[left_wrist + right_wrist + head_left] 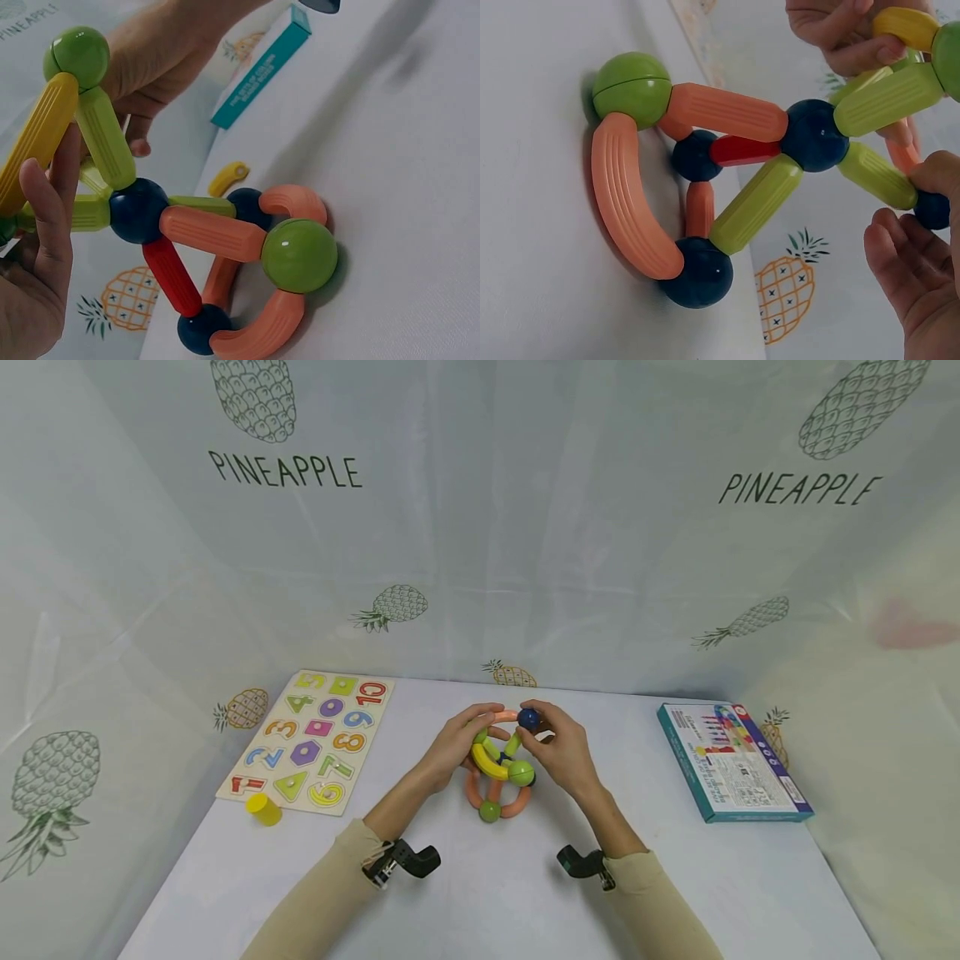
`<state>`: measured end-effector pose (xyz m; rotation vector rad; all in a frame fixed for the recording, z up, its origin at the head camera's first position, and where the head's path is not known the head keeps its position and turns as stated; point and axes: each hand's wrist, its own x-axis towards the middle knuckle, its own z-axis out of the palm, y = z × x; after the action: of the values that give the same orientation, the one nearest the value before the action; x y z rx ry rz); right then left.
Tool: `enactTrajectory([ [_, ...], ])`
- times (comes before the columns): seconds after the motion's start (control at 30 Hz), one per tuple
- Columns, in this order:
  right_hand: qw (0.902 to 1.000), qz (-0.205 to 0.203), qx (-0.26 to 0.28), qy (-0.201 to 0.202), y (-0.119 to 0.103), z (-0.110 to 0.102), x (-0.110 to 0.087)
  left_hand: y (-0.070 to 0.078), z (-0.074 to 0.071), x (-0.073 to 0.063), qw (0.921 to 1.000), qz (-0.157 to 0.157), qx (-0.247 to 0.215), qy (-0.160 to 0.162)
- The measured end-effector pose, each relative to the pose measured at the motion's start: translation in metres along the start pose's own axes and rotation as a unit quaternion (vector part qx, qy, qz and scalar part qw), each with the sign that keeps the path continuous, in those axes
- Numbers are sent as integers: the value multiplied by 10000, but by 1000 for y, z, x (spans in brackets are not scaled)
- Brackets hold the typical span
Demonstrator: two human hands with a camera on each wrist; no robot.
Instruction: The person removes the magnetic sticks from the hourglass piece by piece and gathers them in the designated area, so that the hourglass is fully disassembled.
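Observation:
A magnetic ball-and-stick construction (217,232) stands on the table between both hands, with a ring of curved salmon sticks at its base. Green sticks rise from a central navy ball (815,135) to its upper part. My left hand (455,743) grips that upper part from the left, its fingers by the curved yellow stick (489,764). On the opposite side my right hand (558,747) pinches a navy ball (528,719) between thumb and fingers, where a salmon stick and a green stick meet. A green ball (521,772) tops the near side.
To the left lies a number-and-shape puzzle board (315,739), with a yellow cylinder (263,809) at its near corner. A teal-edged toy box (735,762) lies at the right. Behind the construction is a small yellow piece (229,178) on the table. A pineapple-print curtain (480,527) hangs behind.

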<state>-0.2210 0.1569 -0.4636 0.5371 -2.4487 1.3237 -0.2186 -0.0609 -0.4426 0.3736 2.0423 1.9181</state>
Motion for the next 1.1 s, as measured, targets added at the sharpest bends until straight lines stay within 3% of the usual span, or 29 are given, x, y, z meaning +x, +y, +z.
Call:
enactTrajectory([
  [0.43,9989,-237,-385,138,-2,2,-3,-1,-1,0,10000,-38,-12,14],
  [0.8,9994,-134,-222,221,-3,4,-4,0,0,-1,10000,-29,-1,-2],
  [1.1,9985,-198,-452,232,-4,6,-5,-1,-1,-1,10000,-27,7,-18],
])
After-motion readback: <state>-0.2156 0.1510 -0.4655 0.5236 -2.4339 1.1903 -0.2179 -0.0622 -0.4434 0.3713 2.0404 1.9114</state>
